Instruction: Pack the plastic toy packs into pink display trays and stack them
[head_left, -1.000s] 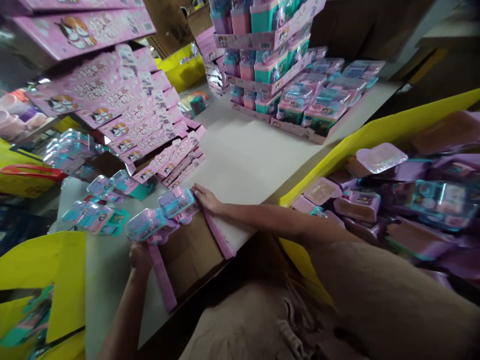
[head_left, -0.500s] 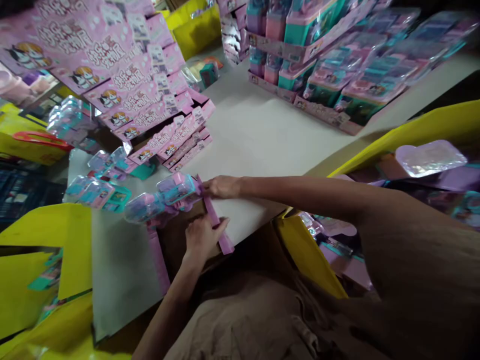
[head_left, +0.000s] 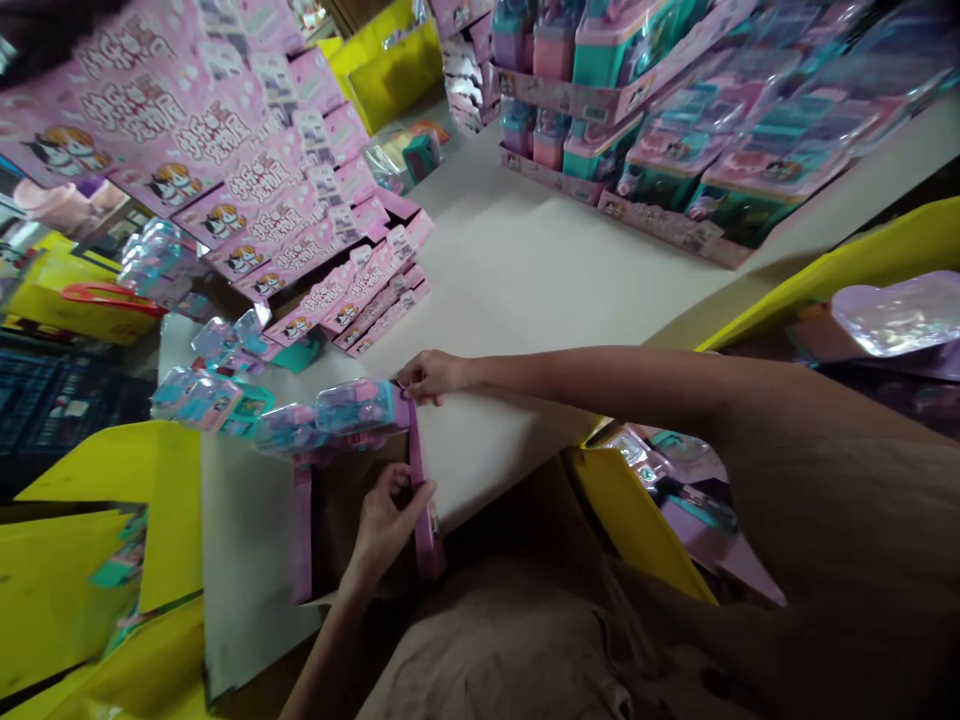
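Observation:
A pink cardboard display tray point(head_left: 302, 535) with a brown inside lies in front of me at the table's near edge. Two clear-lidded toy cases point(head_left: 356, 405) in blue, pink and purple stand in its far end. My right hand point(head_left: 435, 375) pinches the tray's far right corner, close beside one case. Thumb and fingers of my left hand point(head_left: 386, 515) grip the tray's right side wall, nearer to my body. More toy cases point(head_left: 214, 400) with teal parts lie on the table past the tray's left side.
Pink printed boxes point(head_left: 247, 170) are stacked high at the far left. Filled trays of toy cases point(head_left: 675, 215) stand at the far right of the white table point(head_left: 555, 270). Yellow bins point(head_left: 630, 520) with toy parts flank me, another yellow bin point(head_left: 112, 460) being on the left.
The tray has turned slightly and its near end has come towards me. My left hand has moved down along the side wall; my right hand stays at the far corner.

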